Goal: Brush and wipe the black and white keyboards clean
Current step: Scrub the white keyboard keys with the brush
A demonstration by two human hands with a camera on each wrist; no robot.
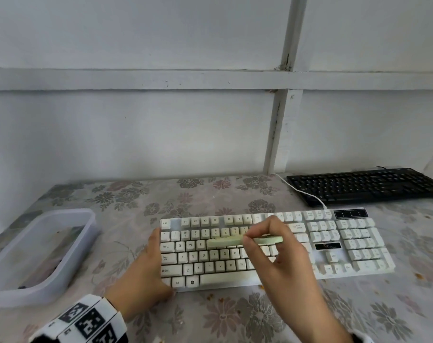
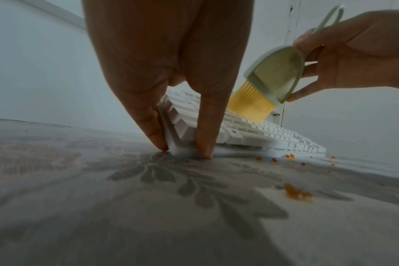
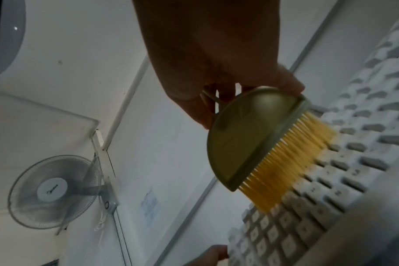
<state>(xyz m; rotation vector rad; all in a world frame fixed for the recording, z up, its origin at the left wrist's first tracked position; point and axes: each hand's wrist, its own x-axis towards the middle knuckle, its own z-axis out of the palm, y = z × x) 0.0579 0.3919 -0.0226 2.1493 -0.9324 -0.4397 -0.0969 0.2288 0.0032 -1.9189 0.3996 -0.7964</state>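
Nearest, orange crumbs (image 2: 297, 193) lie scattered on the flowered surface (image 1: 235, 323) just before the white keyboard (image 1: 359, 243). My left hand (image 1: 146, 276) braces that keyboard's near-left corner, fingers (image 2: 205, 129) straight against its edge. My right hand (image 1: 282, 258) pinches a pale green brush (image 2: 278, 72), its yellow bristles (image 3: 285, 165) touching the letter rows at mid-board. Left of the keyboard sits a clear plastic tub (image 1: 69, 258). Far right, by the wall, lies the black keyboard (image 1: 366, 185), apart from both hands.
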